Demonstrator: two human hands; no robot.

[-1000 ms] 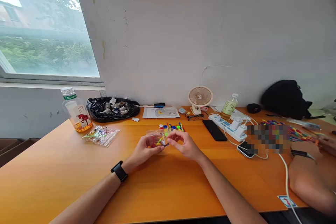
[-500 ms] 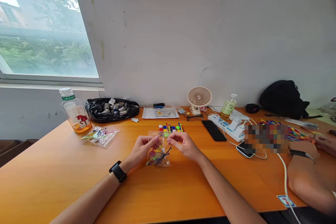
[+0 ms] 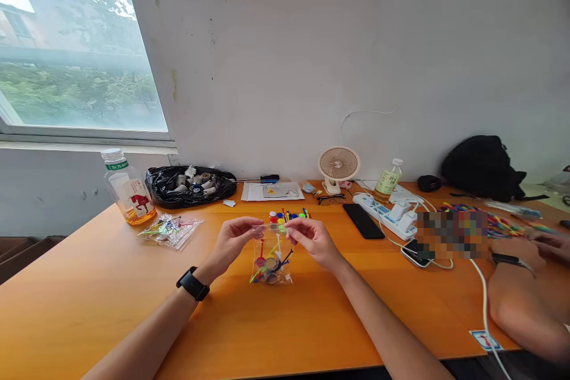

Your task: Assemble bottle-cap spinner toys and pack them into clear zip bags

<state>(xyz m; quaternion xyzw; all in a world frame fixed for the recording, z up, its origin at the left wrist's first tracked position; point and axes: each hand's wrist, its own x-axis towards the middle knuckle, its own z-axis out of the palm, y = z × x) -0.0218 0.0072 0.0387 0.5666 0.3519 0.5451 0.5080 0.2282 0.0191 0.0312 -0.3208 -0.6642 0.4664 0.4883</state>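
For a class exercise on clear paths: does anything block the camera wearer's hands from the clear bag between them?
Nothing visible does: the left hand and right hand pinch the clear bag near its top corners. Loose coloured pieces lie beyond it, not in between.

Between the two forearms, the worktop [image 3: 267, 332] offers wide room, and a hand can pass there without touching any object. On the left there is also a path, between the left hand [image 3: 234, 241] and the filled packet [image 3: 171, 233] that lies near the big bottle [image 3: 133, 196]. Straight ahead, behind the clear bag [image 3: 270, 262], the small coloured pieces [image 3: 291, 216] stand in the way. Forward of the right hand [image 3: 315, 241] and to its right, the black phone [image 3: 363, 221] and the power strip [image 3: 387, 218] make a barrier. Nearer to the front edge, the worktop is free as far as the white cable [image 3: 485, 303]; just beyond it, another person's arm [image 3: 512, 294] closes the passage.
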